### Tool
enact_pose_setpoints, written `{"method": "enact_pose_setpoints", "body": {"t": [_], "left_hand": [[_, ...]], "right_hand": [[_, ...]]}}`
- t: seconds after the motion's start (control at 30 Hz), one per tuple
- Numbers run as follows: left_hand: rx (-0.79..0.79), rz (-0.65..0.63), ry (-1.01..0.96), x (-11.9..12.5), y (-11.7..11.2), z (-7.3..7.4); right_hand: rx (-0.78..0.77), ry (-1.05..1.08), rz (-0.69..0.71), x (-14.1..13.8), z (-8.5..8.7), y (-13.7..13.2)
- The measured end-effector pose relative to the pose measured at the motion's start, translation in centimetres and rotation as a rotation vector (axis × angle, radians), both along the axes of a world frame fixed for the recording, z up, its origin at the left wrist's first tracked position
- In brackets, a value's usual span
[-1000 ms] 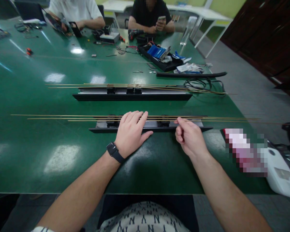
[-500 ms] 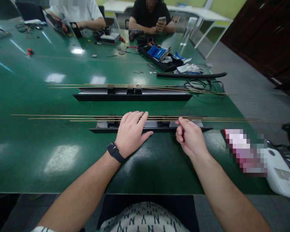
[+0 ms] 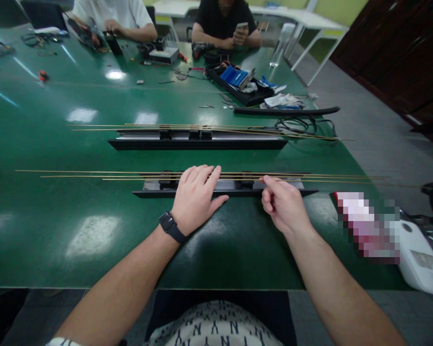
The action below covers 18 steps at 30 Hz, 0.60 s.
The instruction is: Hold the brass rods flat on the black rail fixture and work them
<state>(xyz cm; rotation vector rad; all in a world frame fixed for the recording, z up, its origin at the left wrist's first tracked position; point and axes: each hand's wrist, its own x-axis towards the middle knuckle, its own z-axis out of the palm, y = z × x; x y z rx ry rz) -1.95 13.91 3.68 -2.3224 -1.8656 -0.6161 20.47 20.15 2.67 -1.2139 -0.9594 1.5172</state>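
Observation:
A long black-and-silver metal rail lies crosswise on the green table, with dark blocks set along its channel. Thin brass-coloured rods stretch along it, well past both ends. My left hand rests flat over the rods and rail, its fingers extended and thumb out to the side. Over the rail's right part, my right hand is closed, thumb and forefinger pinching one of the thin rods. The exact grip point is partly hidden by the fingers.
Farther back lies a second rail with similar rods. Behind it are a black strip, a coiled cable and a black tray of blue packets. A white device stands at right. Two people sit across the table.
Both my hands keep almost the same place; the right has shifted very slightly left. The pinched rod's right end appears slightly lower. A co-worker's hand across the table has moved onto a black box.

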Motion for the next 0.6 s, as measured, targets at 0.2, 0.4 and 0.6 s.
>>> {"method": "enact_pose_setpoints", "body": {"t": [0.2,0.4,0.6], "left_hand": [[0.003,0.003,-0.014,-0.02,0.0,-0.03],[-0.004,0.001,0.001,-0.09,-0.03,0.05],[-0.001,0.004,-0.008,-0.07,0.0,0.01]], "right_hand": [[-0.001,0.008,0.006,0.04,-0.15,0.03],[0.006,0.024,-0.01,-0.18,0.14,-0.05],[0.008,0.017,-0.039,-0.25,-0.1,0.04]]}}
